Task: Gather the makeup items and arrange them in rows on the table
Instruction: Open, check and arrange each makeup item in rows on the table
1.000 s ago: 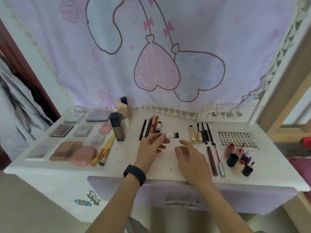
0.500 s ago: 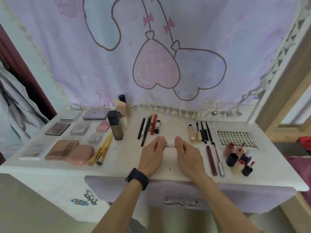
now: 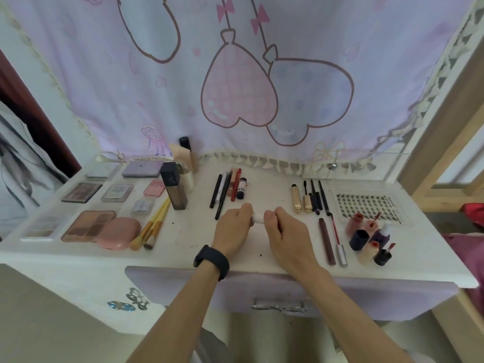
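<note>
A small white tube (image 3: 258, 218) sits between both hands above the middle of the white table (image 3: 183, 237). My left hand (image 3: 234, 227) grips its left end and my right hand (image 3: 286, 235) grips its right end, hiding most of it. Pencils and liners (image 3: 226, 188) lie in a row behind my left hand. Gold tubes and black wands (image 3: 307, 196) lie in a row behind my right hand. Palettes and compacts (image 3: 89, 226) are laid out at the left. Small bottles (image 3: 369, 238) cluster at the right.
A tall dark bottle (image 3: 174, 186) and cream tubes (image 3: 184, 157) stand at the back left. Brushes (image 3: 154, 226) lie beside the pink compact. A lash tray (image 3: 366, 205) lies at the right rear. A curtain (image 3: 235, 74) hangs behind. A drawer handle (image 3: 277, 307) shows below the front edge.
My left hand carried the white tube from the back row toward the table's middle. My right hand came in and took hold of its other end.
</note>
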A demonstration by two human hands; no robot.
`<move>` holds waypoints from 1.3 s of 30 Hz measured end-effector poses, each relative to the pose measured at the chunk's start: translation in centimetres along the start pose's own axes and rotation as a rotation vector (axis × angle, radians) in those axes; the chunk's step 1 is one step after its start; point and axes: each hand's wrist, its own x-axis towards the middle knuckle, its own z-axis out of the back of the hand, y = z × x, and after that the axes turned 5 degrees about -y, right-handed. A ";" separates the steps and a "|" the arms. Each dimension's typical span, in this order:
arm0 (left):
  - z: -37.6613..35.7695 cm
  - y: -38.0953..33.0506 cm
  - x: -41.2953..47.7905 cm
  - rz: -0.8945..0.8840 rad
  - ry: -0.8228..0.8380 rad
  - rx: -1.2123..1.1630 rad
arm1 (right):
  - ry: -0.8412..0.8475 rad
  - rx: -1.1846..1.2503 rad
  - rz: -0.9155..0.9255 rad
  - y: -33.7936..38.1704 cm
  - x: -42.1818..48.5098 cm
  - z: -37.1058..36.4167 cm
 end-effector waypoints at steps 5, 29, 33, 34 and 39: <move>-0.7 0.5 -0.7 -0.073 -0.104 0.043 | 0.062 0.138 -0.129 0.0 0.1 0.5; 1.0 0.8 -1.2 -0.202 0.007 -0.204 | 0.064 0.043 -0.198 0.1 0.0 0.9; 0.9 0.9 -1.3 -0.170 0.012 -0.249 | -0.031 0.144 -0.265 0.3 0.3 1.1; 0.9 1.0 -1.2 -0.185 0.017 -0.240 | -0.050 0.168 -0.276 0.3 0.3 1.1; 1.0 1.5 -1.1 -0.309 0.046 -0.095 | -0.070 0.184 -0.292 0.5 0.3 1.1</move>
